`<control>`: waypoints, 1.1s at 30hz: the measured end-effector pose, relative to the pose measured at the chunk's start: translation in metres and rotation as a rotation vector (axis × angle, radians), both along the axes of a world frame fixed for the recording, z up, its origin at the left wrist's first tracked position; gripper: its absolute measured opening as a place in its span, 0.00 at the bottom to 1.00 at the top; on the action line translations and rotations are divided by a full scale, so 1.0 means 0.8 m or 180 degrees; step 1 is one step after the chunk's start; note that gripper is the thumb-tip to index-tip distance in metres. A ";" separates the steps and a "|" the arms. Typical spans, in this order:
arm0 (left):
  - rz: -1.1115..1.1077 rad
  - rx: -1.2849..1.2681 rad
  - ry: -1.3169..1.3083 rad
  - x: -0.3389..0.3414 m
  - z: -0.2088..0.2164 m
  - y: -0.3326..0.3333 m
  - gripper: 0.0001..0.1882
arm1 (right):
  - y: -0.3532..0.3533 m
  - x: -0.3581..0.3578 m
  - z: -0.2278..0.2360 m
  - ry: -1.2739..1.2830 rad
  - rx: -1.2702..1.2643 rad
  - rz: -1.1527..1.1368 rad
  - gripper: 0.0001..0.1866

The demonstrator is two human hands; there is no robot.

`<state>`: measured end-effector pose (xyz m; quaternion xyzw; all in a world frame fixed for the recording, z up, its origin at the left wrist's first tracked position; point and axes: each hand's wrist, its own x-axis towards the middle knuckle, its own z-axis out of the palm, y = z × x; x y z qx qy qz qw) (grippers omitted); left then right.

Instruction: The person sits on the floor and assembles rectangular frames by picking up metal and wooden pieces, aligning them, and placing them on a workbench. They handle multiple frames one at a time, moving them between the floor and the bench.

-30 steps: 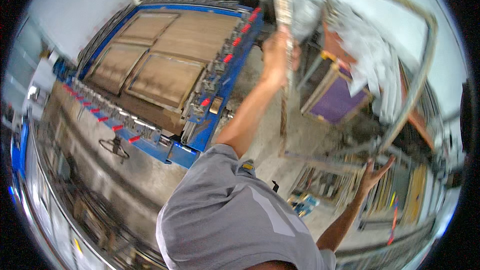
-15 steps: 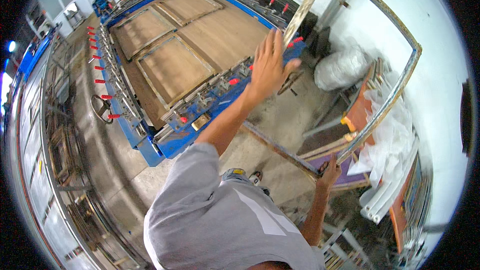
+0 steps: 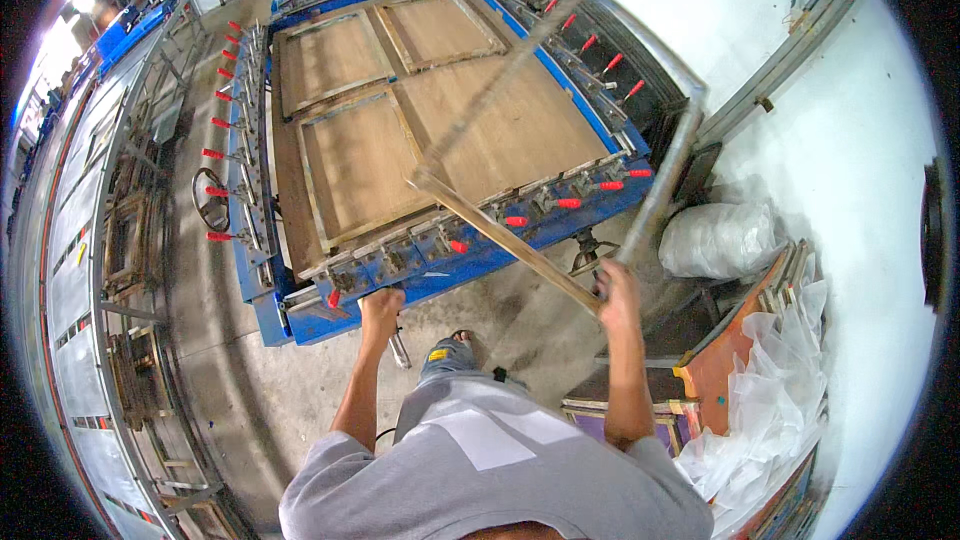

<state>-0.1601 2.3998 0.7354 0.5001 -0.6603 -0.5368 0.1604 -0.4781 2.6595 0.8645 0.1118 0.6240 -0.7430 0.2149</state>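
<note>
My right hand [image 3: 620,302] is closed on one corner of an empty rectangular frame [image 3: 512,243], which is tilted over the near right part of a blue clamping table [image 3: 440,284]. Motion smears the frame's far bars. At the table's near edge, my left hand [image 3: 380,316] is closed around something mostly hidden. A pale end shows beside its fingers, and a grey metal cylinder [image 3: 400,348] sticks out just below; I cannot tell whether they are one thing. Three similar frames, one of them the near-left frame [image 3: 308,180], lie on the table's brown board [image 3: 500,120].
Red-handled clamps [image 3: 568,203] line the table's sides, and a handwheel [image 3: 210,198] is at its left. To the right stand a plastic-wrapped bundle [image 3: 722,240], leaning orange panels [image 3: 735,380] and crumpled clear sheeting [image 3: 770,370]. A long metal rack [image 3: 90,340] runs along the left.
The held frame has swung left and over the table, with my right hand higher. My left hand has come off the frame's bar and down to the table's near edge, where it is closed.
</note>
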 end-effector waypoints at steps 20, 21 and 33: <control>0.1491 0.0867 -0.0288 -0.137 0.076 0.040 0.15 | -0.613 -0.159 -0.322 -0.1943 0.0982 -0.0894 0.12; 0.1647 0.0891 -0.0299 -0.138 0.077 0.044 0.15 | -0.616 -0.152 -0.317 -0.1983 0.1073 -0.0776 0.12; 0.2071 0.1354 -0.0328 -0.186 0.056 -0.006 0.17 | -0.593 -0.157 -0.418 -0.1706 0.1871 0.0174 0.28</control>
